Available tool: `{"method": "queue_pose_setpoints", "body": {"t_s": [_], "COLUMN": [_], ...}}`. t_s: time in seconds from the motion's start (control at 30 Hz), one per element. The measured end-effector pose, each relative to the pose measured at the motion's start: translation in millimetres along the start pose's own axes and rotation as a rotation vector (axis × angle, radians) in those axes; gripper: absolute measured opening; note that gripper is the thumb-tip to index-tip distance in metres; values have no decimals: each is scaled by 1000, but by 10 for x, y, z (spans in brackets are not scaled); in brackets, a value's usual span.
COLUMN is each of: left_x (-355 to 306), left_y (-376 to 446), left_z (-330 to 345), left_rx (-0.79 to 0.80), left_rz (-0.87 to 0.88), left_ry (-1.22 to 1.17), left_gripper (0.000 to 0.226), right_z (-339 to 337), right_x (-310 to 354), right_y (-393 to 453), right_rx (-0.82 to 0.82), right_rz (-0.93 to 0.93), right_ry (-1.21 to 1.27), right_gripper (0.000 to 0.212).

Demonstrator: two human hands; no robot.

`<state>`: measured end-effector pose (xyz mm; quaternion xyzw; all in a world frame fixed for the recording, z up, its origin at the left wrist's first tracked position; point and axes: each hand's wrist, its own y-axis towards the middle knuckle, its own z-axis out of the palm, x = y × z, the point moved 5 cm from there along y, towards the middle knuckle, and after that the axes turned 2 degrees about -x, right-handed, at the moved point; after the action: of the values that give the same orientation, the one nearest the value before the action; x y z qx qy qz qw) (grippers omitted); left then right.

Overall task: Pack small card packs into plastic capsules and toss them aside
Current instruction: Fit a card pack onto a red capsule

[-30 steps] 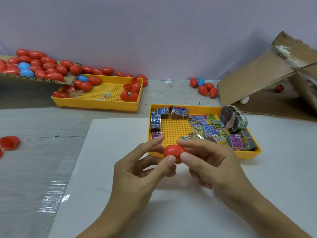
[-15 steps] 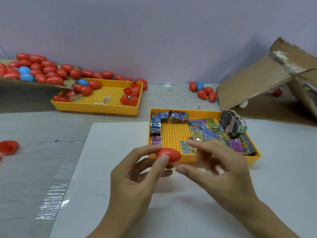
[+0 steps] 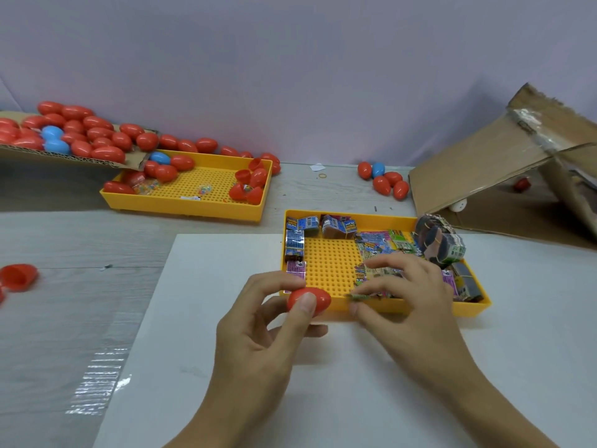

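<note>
My left hand (image 3: 258,337) pinches a closed red capsule (image 3: 318,297) between thumb and fingers, just in front of the near yellow tray (image 3: 471,310). That tray holds several small colourful card packs (image 3: 378,244) and a rubber-banded bundle of packs (image 3: 439,244). Reaching over the tray's front edge, my right hand (image 3: 410,312) has its thumb and fingertips closed on one thin card pack (image 3: 365,296), seen edge-on. The hand hides the packs beneath it.
A second yellow tray (image 3: 181,208) with red capsules and halves stands at the back left, beside a cardboard flap heaped with capsules (image 3: 80,137). An open red capsule half (image 3: 17,276) lies far left. More capsules (image 3: 384,182) and a cardboard box (image 3: 484,163) are at the back right.
My right hand let go of the capsule and moved right into the near tray, closing on a card pack. The left hand keeps the capsule, shifted slightly left.
</note>
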<state>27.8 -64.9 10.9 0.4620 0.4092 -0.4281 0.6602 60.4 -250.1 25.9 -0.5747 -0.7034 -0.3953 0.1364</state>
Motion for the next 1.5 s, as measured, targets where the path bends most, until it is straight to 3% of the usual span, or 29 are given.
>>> {"method": "queue_pose_setpoints", "body": {"t_s": [0.1,0.17,0.23,0.3,0.4,0.5,0.73,0.8,0.93,1.0,1.3,1.5], "left_x": [12,10,27,44,50,24,13,-17,-20,-16,-59,-58], "left_y": [-18,-26,-27,-29,-35,-39,-10,3,21,27,13,9], "left_z": [28,34,28,35,53,78,39,33,8,0,26,22], "left_rx": [98,152,189,233,253,252,138,126,100,96,146,146], "left_rz": [-6,16,-8,-49,-85,-79,-38,18,11,-12,22,18], "left_ry": [18,57,52,40,88,135,176,197,196,165,162,165], "left_gripper": [19,21,30,33,32,31,28,18,10,7,8,10], "right_z": [-156,-176,-118,-41,30,48,64,72,70,44,-41,-100], "right_x": [9,75,123,166,229,284,241,230,187,142,294,359], "right_y": [28,18,-13,-56,-99,-127,-150,-148,-126,-116,-150,-143], "right_rx": [-49,40,146,221,270,296,336,341,270,203,143,130], "right_rz": [92,117,160,201,199,190,171,144,190,217,-99,-230], "right_ry": [432,739,830,799,739,750,703,644,678,707,504,399], "right_gripper": [10,29,45,53,34,32,39,41,24,32,41,19]}}
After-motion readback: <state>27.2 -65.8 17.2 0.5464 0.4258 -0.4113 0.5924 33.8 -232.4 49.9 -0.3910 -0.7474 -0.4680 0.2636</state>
